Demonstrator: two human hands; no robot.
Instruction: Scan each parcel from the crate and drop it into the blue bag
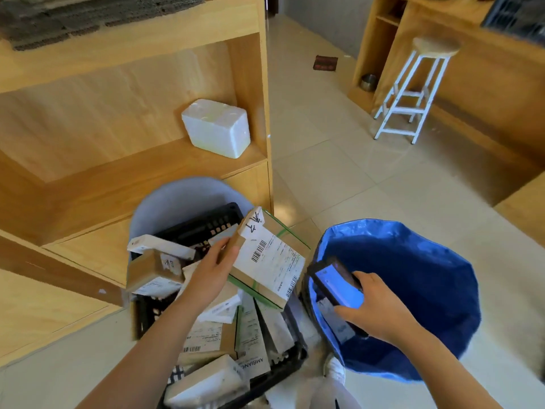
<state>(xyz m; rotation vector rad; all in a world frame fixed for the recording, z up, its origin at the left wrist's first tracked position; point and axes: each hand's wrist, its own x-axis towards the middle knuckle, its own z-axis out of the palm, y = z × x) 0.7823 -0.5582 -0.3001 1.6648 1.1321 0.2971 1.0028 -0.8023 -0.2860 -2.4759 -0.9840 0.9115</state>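
My left hand [211, 271] grips a brown cardboard parcel [269, 258] with a white barcode label and green straps, lifted above the black crate [283, 366]. The crate holds several more boxes and white parcels. My right hand [374, 305] holds a phone scanner [336, 283] with a lit blue screen, just right of the parcel's label and over the left rim of the blue bag [413, 278]. The bag stands open on the floor to the right of the crate. One parcel lies inside it against the left wall, partly hidden by the phone.
Wooden shelving [124, 160] rises behind the crate, with a white foam box [218, 126] on one shelf. A white stool [413, 90] stands by a wooden counter at the back right. Tiled floor [339, 172] lies between. My white shoe [334, 369] shows below the bag.
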